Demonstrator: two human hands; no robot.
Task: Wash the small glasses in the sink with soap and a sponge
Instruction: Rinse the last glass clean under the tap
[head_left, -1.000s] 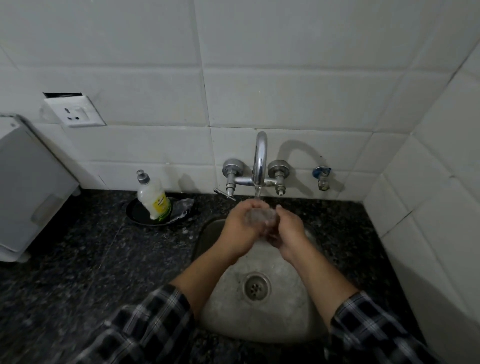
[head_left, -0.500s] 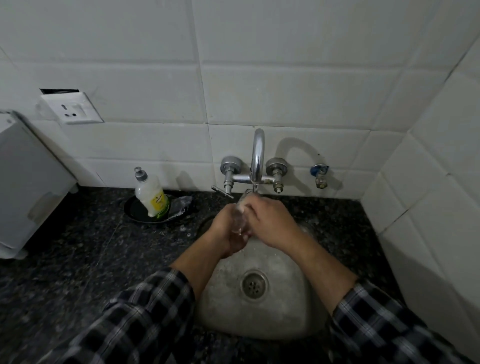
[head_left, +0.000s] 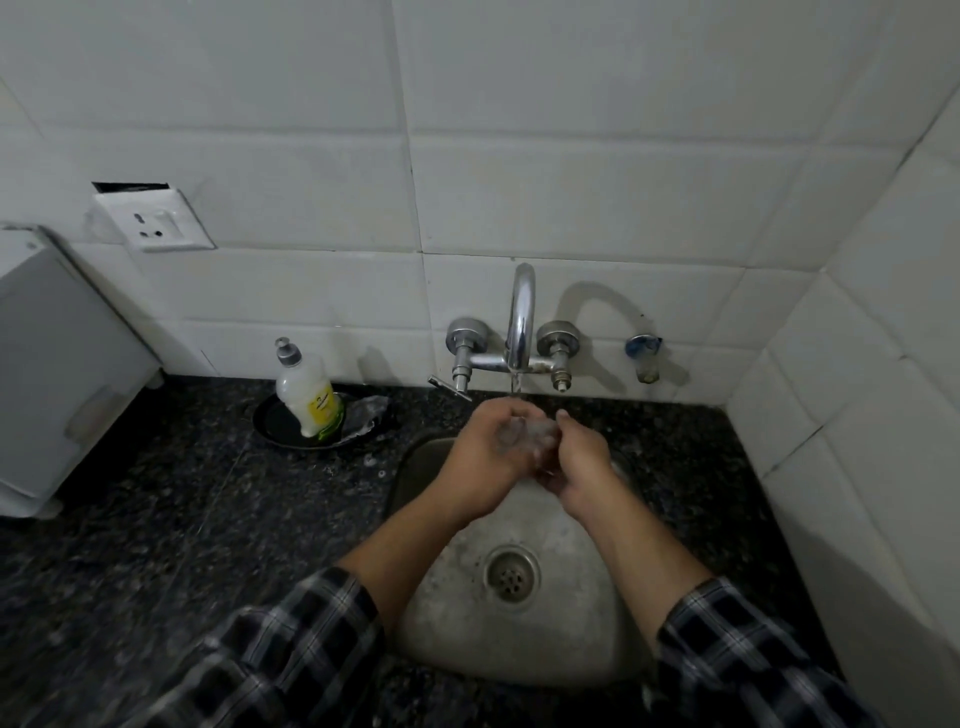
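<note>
A small clear glass (head_left: 527, 434) is held under the running tap (head_left: 521, 322), above the back of the steel sink (head_left: 566, 639). My left hand (head_left: 480, 457) grips the glass from the left, fingers curled round it. My right hand (head_left: 579, 462) holds its right end, with the fingers wrapped under it. A thin stream of water falls from the spout onto the glass. No sponge shows in either hand. The glass is partly hidden by my fingers and blurred.
A soap bottle (head_left: 309, 392) with a yellow label stands on a black dish (head_left: 275, 423) left of the tap, with crumpled clear plastic (head_left: 366, 413) beside it. A white appliance (head_left: 57, 374) sits at the far left on the dark granite counter (head_left: 182, 519). A wall socket (head_left: 156, 221) is above.
My right hand has slid off the top of the glass to its right side, uncovering it. The glass has turned sideways under the stream, and both hands sit slightly lower.
</note>
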